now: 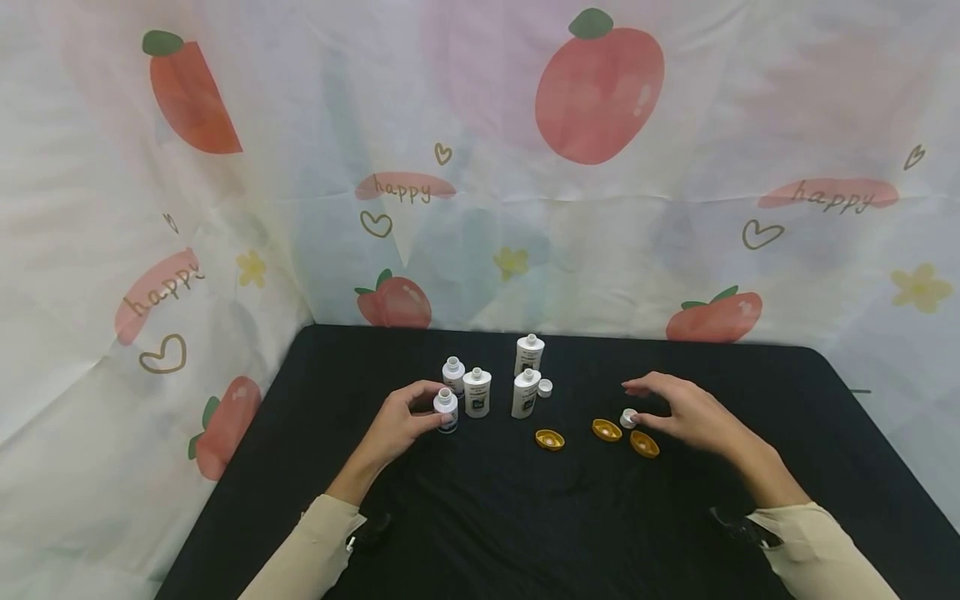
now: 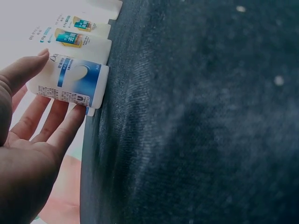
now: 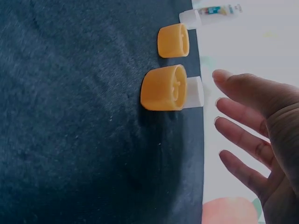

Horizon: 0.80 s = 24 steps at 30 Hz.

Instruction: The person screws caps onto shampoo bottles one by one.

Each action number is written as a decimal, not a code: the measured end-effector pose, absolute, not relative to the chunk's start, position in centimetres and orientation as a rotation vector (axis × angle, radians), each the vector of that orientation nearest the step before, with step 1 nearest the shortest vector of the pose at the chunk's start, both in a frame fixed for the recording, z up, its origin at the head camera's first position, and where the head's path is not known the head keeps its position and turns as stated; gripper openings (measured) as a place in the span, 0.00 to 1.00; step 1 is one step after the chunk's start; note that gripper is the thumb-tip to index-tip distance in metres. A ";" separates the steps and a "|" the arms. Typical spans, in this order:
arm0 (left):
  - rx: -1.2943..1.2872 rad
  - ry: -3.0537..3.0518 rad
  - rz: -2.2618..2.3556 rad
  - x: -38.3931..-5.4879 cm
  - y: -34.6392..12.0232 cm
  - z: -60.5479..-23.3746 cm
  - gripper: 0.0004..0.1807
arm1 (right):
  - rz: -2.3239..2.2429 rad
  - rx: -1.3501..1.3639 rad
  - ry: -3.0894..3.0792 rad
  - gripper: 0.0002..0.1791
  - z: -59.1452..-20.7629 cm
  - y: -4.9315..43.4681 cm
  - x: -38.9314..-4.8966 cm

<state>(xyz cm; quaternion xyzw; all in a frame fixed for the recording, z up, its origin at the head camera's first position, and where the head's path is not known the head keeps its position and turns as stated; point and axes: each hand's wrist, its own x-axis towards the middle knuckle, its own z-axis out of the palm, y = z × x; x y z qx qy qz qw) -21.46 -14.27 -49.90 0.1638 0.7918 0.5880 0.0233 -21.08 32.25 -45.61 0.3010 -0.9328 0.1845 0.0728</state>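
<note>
My left hand (image 1: 408, 417) grips a small uncapped white bottle (image 1: 446, 408) between thumb and fingers, at the left of a bottle group. In the left wrist view, this bottle (image 2: 77, 77) has a blue and white label, with the thumb on one side and fingertips on the other. My right hand (image 1: 690, 408) is held with fingers extended and parted, its thumb tip close to a white cap (image 1: 628, 418). In the right wrist view nothing is between its fingers, and a yellow cap (image 3: 163, 88) partly hides the white one (image 3: 194, 92).
Several uncapped white bottles stand upright nearby: one (image 1: 453, 375) behind the held bottle, one (image 1: 477, 393) to its right, others (image 1: 526, 393) further right. Another white cap (image 1: 545, 388) lies beside them. Three yellow caps (image 1: 550, 440) lie on the black tablecloth (image 1: 525, 525). A printed curtain (image 1: 480, 242) borders the table.
</note>
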 end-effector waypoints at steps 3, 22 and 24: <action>0.513 2.454 1.820 -21.5 -14.3 -50.0 0.21 | 0.573 0.925 -2.811 0.27 -46.0 32.5 -21.2; 0.473 2.445 1.799 -20.7 -14.0 -48.8 0.22 | 0.689 1.045 -2.849 0.17 -47.6 33.2 -22.1; 0.482 2.445 1.802 -21.1 -14.2 -49.5 0.24 | 0.695 1.039 -2.861 0.17 -47.8 33.1 -22.2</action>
